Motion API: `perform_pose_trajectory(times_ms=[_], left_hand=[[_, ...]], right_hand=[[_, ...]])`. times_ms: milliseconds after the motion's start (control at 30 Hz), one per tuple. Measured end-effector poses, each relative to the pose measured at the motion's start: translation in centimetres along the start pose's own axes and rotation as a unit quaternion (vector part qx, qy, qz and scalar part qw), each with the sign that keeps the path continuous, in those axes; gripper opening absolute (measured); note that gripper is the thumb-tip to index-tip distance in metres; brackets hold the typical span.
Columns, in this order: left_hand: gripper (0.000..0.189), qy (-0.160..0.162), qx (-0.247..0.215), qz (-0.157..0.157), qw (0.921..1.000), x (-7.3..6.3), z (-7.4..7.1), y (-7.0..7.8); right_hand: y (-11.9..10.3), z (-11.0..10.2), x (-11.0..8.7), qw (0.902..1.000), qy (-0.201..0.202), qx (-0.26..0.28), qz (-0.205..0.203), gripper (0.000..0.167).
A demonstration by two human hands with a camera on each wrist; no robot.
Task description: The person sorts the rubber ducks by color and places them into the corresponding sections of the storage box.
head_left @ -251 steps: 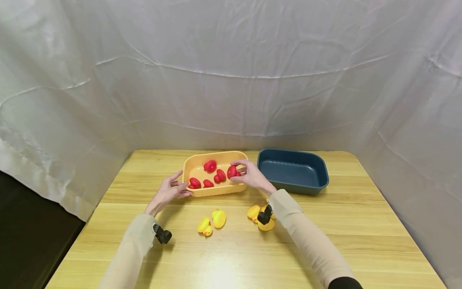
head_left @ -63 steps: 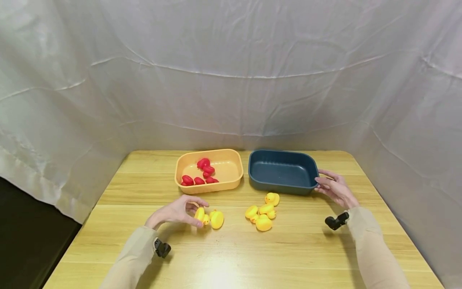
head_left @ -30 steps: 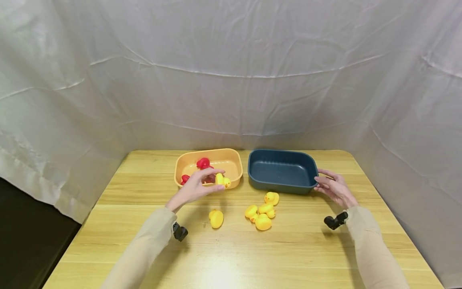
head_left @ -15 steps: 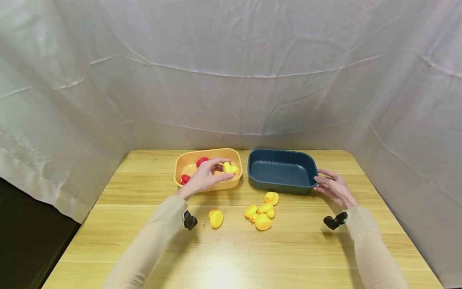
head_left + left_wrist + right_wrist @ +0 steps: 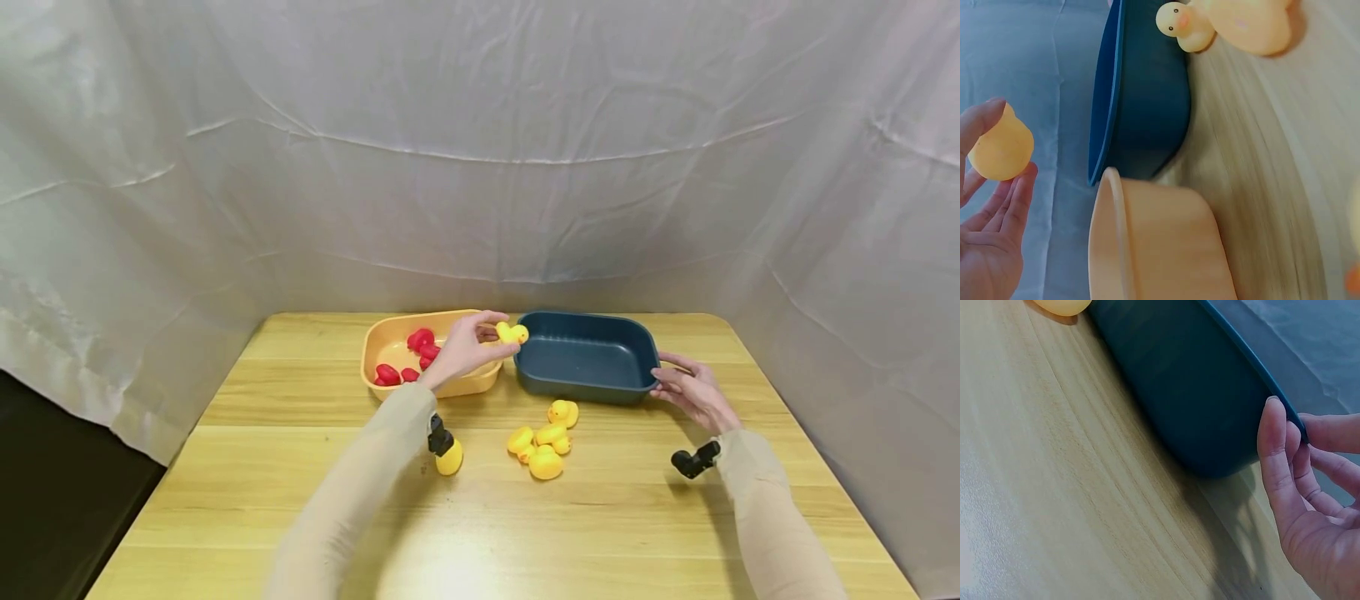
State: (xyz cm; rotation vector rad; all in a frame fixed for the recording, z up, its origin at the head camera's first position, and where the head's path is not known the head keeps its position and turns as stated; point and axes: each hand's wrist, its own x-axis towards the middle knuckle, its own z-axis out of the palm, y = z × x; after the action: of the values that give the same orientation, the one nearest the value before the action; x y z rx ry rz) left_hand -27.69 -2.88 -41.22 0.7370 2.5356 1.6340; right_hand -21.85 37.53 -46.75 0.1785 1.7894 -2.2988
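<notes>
My left hand [image 5: 463, 348] pinches a yellow rubber duck [image 5: 513, 333] between thumb and fingers, in the air where the two tubs' facing ends meet. In the left wrist view the duck [image 5: 1002, 150] shows its rounded body, held above rim height. On the right, my right hand [image 5: 696, 392] grips the right end of the dark blue tub [image 5: 585, 389]; in the right wrist view its fingertips and thumb lie on both sides of the tub's corner rim [image 5: 1285, 407]. Several red ducks [image 5: 422, 339] lie in the light orange tub [image 5: 390, 323], partly hidden by my left hand.
Several yellow ducks [image 5: 546, 463] lie clustered on the wooden table [image 5: 615, 517] in front of the blue tub. Another yellow duck [image 5: 450, 460] sits under my left wrist, partly covered by the wrist camera [image 5: 440, 435]. A pale curtain [image 5: 480, 208] stands behind the table.
My left hand has picked up a yellow duck from the table and carried it over the orange tub, rightward to the blue one. Earlier my right hand held a red duck; now it grips the blue tub.
</notes>
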Motion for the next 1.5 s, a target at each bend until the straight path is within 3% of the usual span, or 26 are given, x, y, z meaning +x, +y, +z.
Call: perform_pose_trajectory(times_ms=[167, 400, 867, 1267, 1500], left_hand=[[0.051, -0.005, -0.023, -0.007, 0.9997, 1.6, 1.4, -0.2], [0.052, 0.012, -0.003, -0.036, 0.9993, 3.0, 3.1, -0.4], [0.05, 0.042, 0.041, -0.062, 0.9964, 4.6, 5.8, 0.0], [0.051, 0.05, 0.033, -0.073, 0.9955, 4.8, 6.1, 0.3], [0.051, 0.037, 0.0, -0.07, 0.9968, 4.2, 5.7, 0.2]], right_hand=[[-0.1, 0.1, 0.1, 0.9999, 0.005, -0.009, 0.001, 0.071], [0.0, 0.2, 0.2, 0.9998, 0.008, -0.019, -0.004, 0.074], [-0.1, 0.3, 0.1, 0.9999, 0.008, -0.015, -0.004, 0.073], [-0.1, 0.2, 0.2, 0.9998, 0.009, -0.018, -0.003, 0.073], [-0.1, 0.1, 0.1, 0.9997, 0.009, -0.02, -0.001, 0.072]])
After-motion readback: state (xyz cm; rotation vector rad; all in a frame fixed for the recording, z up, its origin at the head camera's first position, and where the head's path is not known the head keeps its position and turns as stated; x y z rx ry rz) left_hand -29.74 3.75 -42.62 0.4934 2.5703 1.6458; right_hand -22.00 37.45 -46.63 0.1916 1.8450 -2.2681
